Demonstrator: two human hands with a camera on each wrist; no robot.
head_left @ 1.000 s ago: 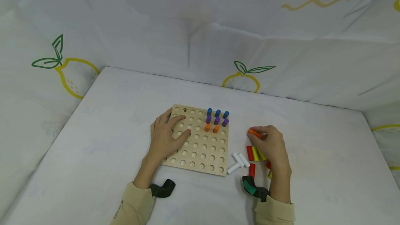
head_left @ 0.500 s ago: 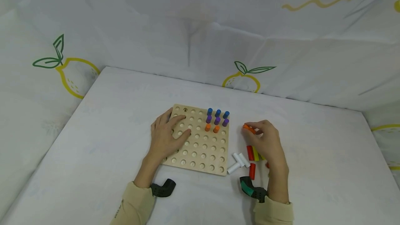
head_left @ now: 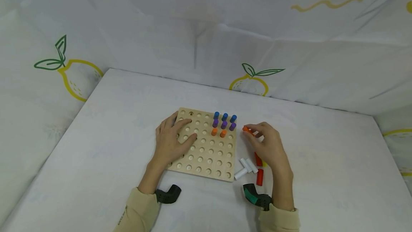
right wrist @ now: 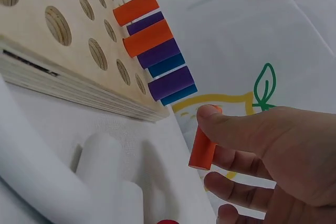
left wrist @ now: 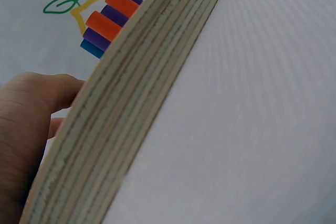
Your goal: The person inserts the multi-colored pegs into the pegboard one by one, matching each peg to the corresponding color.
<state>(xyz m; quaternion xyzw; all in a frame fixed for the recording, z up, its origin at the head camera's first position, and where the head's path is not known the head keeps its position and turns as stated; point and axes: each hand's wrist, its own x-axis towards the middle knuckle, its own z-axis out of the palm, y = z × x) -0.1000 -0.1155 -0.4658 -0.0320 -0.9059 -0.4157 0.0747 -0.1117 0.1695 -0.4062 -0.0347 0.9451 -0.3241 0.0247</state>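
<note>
A square wooden pegboard [head_left: 209, 165] with rows of round holes lies on the table. My left hand [head_left: 170, 142] rests across its left side, thumb and fingers spread. To the right of the board, my right hand [head_left: 268, 146] pinches an orange peg [right wrist: 203, 145] between thumb and fingers, held tilted in the air. At the board's far right corner stand three blue pegs [head_left: 225, 117], three purple pegs [head_left: 224, 125] in the row nearer me, and then two orange pegs [head_left: 214, 132]. The hole right of those orange pegs holds nothing.
White pegs [head_left: 246, 167] lie loose by the board's near right corner. Beside them are red pegs [head_left: 259, 177] and a yellow peg [head_left: 265, 164], partly covered by my right hand. A printed white cloth [head_left: 193, 46] hangs behind the table.
My right hand has moved left with the orange peg, closer to the board's right edge. The left hand and the standing pegs have stayed in place.
</note>
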